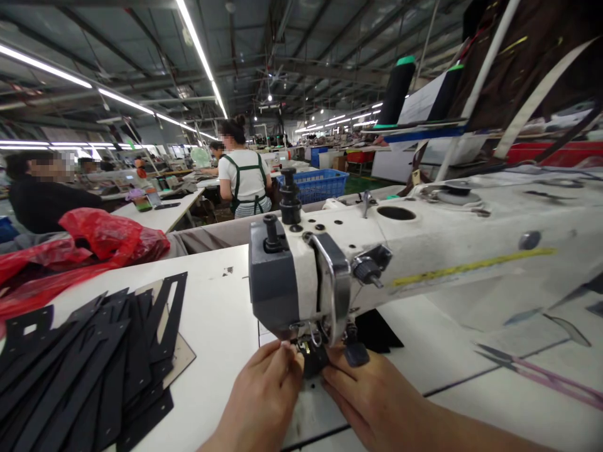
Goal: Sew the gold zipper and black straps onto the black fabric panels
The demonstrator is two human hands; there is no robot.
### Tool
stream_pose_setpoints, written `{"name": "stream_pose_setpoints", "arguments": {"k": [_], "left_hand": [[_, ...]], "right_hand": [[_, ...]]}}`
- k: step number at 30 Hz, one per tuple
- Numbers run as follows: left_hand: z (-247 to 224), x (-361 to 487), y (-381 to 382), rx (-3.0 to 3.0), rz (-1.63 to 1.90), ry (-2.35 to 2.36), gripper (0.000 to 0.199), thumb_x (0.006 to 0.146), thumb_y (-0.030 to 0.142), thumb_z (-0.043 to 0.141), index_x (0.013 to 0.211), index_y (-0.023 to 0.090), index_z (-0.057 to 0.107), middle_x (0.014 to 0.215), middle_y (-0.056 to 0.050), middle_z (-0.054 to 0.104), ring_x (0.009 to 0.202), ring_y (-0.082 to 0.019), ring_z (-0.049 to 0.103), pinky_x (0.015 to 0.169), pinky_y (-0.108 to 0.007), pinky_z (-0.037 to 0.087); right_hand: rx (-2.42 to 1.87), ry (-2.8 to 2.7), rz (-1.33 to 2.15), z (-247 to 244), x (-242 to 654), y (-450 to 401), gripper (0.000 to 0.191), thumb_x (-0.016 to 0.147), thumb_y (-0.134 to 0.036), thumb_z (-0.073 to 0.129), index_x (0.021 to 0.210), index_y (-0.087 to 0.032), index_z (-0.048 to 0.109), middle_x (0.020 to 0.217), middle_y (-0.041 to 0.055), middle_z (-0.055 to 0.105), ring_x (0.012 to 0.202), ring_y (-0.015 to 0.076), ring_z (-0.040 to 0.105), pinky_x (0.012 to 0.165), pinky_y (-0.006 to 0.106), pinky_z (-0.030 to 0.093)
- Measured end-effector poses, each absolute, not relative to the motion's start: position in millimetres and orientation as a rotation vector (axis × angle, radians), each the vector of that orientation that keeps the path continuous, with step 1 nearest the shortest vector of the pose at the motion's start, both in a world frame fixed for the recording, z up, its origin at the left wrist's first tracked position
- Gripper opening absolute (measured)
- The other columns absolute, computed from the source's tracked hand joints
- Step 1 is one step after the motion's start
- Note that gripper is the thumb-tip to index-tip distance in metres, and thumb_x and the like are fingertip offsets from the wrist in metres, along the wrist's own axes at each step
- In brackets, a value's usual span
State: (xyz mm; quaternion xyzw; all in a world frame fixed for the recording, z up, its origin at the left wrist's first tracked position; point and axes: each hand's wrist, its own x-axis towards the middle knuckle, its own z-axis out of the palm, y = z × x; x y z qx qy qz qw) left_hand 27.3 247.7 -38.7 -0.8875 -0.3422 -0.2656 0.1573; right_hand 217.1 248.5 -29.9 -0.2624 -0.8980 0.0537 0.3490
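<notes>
A small black strap-like piece [313, 362] lies under the needle area of a white sewing machine [301, 270]. From the left, my left hand [266, 395] has its thumb and fingers pinched together at the piece's left edge, close to the presser foot. My right hand [372, 389] is closed at the right edge, its fingertips partly behind the machine's dark guard [357, 353]. More flat black material [378, 331] shows behind the needle area. The machine head hides part of the piece and the exact contact of my fingertips.
Many flat black cut pieces [98, 370] are heaped on the left of the white table [211, 301]. Red plastic [113, 235] lies behind them. Pink-handled scissors [541, 373] rest at the right. Thread cones [398, 91] stand above. A blue basket [325, 184] and several people are beyond.
</notes>
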Motion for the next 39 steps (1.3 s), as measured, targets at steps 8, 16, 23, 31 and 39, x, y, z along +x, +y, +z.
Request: {"name": "stream_pose_setpoints", "arguments": {"k": [8,16,23,31,39], "left_hand": [[-24,20,240,-2.595,-0.723,-0.915,0.028,0.092,0.012,0.032,0.092,0.012,0.060,0.095,-0.010,0.067,0.089,-0.019,0.064,0.084,-0.034,0.052],[-33,22,239,-2.543,-0.716,-0.955,0.031,0.094,0.014,0.031,0.090,0.013,0.062,0.096,-0.009,0.068,0.093,-0.019,0.063,0.094,-0.041,0.045],[-33,24,242,-2.550,-0.787,-1.044,0.024,0.092,0.015,0.039,0.086,0.015,0.062,0.093,-0.006,0.068,0.090,-0.017,0.063,0.100,-0.041,0.036],[-34,24,242,-2.592,-0.757,-1.104,0.018,0.090,0.017,0.045,0.087,0.016,0.062,0.094,-0.005,0.067,0.092,-0.016,0.062,0.103,-0.041,0.033],[-33,23,243,-2.586,-0.796,-1.088,0.018,0.091,0.016,0.045,0.087,0.017,0.062,0.094,-0.004,0.067,0.091,-0.015,0.062,0.103,-0.040,0.032]], "right_hand": [[-0.702,-2.271,0.176,-33,223,248,0.023,0.086,-0.006,0.039,0.092,-0.013,0.061,0.090,0.0106,0.064,0.092,0.0192,0.059,0.086,0.032,0.049],[-0.840,-2.270,0.061,-39,229,250,0.027,0.088,-0.008,0.037,0.102,-0.012,0.060,0.103,0.0139,0.063,0.099,0.0222,0.058,0.081,0.036,0.052],[-0.836,-2.266,0.107,-34,226,254,0.021,0.087,-0.008,0.039,0.086,-0.013,0.059,0.088,0.0105,0.065,0.091,0.0223,0.060,0.079,0.036,0.052],[-0.761,-2.181,-0.130,-30,226,249,0.012,0.084,-0.008,0.048,0.085,-0.011,0.060,0.086,0.0103,0.065,0.080,0.0219,0.060,0.076,0.037,0.051],[-0.738,-2.273,-0.031,-34,213,255,0.038,0.096,-0.014,0.026,0.089,-0.008,0.063,0.089,0.0122,0.067,0.082,0.0204,0.064,0.075,0.031,0.054]]}}
